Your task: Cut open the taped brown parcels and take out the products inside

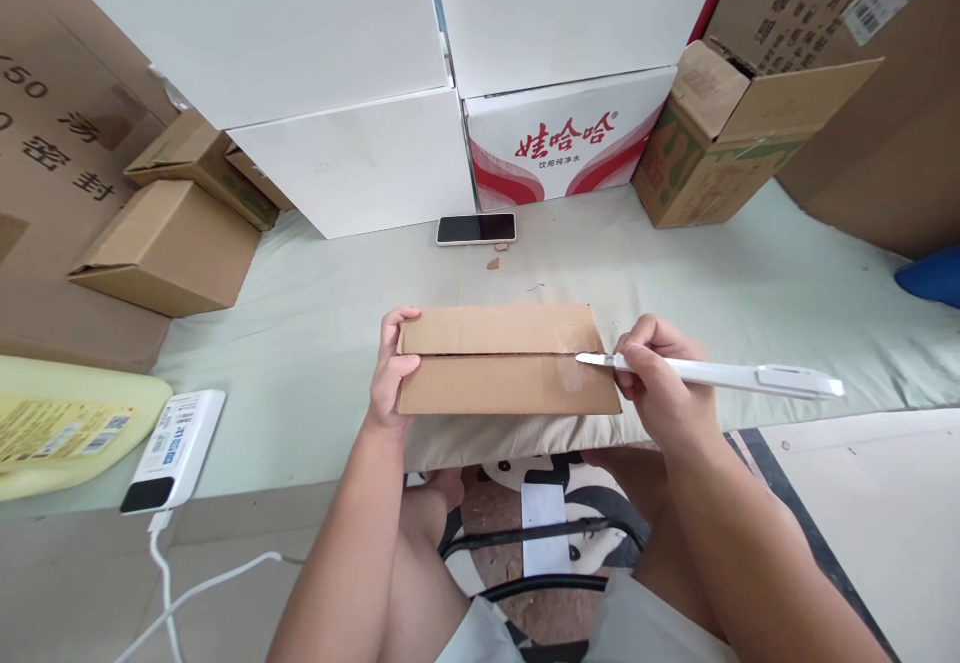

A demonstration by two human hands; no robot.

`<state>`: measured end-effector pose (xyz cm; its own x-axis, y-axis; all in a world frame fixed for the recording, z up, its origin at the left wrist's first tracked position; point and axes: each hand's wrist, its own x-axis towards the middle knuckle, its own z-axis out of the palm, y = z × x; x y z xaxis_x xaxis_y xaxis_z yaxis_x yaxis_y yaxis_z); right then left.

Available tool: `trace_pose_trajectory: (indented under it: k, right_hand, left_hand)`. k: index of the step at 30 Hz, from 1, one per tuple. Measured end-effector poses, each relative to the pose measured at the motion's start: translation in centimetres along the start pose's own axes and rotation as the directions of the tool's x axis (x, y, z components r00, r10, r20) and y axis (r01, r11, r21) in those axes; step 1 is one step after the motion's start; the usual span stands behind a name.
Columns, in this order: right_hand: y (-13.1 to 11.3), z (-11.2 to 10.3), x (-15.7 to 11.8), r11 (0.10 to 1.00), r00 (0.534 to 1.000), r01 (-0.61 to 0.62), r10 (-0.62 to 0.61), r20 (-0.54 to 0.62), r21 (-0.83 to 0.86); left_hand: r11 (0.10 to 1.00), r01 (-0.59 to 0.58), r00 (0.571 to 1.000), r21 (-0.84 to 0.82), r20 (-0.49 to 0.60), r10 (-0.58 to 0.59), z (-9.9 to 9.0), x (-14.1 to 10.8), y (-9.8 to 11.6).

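At the near edge of the green cloth (pixel 300 383), the left hand (pixel 391 371) grips the left end of a cardboard box (pixel 487 385); the right hand (pixel 664 383) pinches a white craft knife (pixel 739 375), blade (pixel 591 359) at the right end.

Left hand (pixel 389 383) grips a cardboard box (pixel 495 383) by its left end, right hand's (pixel 667 405) got a white knife (pixel 742 375) tip at the seam, phone (pixel 476 229) lying farther back.

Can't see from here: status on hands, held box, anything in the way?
Left hand gripping cardboard box by left end. Right hand holding white knife, blade at seam. Phone beyond box, not blocking.
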<state>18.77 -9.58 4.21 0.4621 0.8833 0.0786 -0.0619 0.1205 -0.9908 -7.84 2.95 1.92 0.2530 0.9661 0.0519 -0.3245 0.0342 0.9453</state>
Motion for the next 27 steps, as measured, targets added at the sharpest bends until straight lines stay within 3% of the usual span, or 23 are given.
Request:
trace_pose_trajectory:
  k: [5, 11, 17, 22, 27]
  right_hand:
    - [-0.4, 0.2, 0.2, 1.0, 1.0, 0.001, -0.001, 0.025, -0.014]
    - [-0.7, -0.4, -0.1, 0.996, 0.995, 0.066, -0.071, -0.072, -0.061]
    - [-1.0, 0.6, -0.2, 0.983, 0.986, 0.091, -0.112, -0.124, -0.161]
    - [-0.5, 0.7, 0.2, 0.997, 0.999, 0.025, -0.028, -0.039, -0.073]
    - [0.2, 0.4, 0.1, 0.999, 0.999, 0.026, -0.025, -0.022, 0.041]
  left_hand:
    - [1.0, -0.007, 1.0, 0.0, 0.002, 0.007, 0.0, 0.1, 0.0]
    - [1.0, -0.015, 1.0, 0.003, 0.015, 0.015, 0.0, 0.2, 0.1]
    - [1.0, -0.003, 1.0, -0.001, -0.007, 0.003, 0.1, 0.3, 0.1]
    - [1.0, -0.008, 1.0, -0.004, -0.009, 0.008, 0.1, 0.3, 0.1]
    - [0.999, -0.049, 0.999, 0.016, -0.006, 0.049, 0.0, 0.2, 0.0]
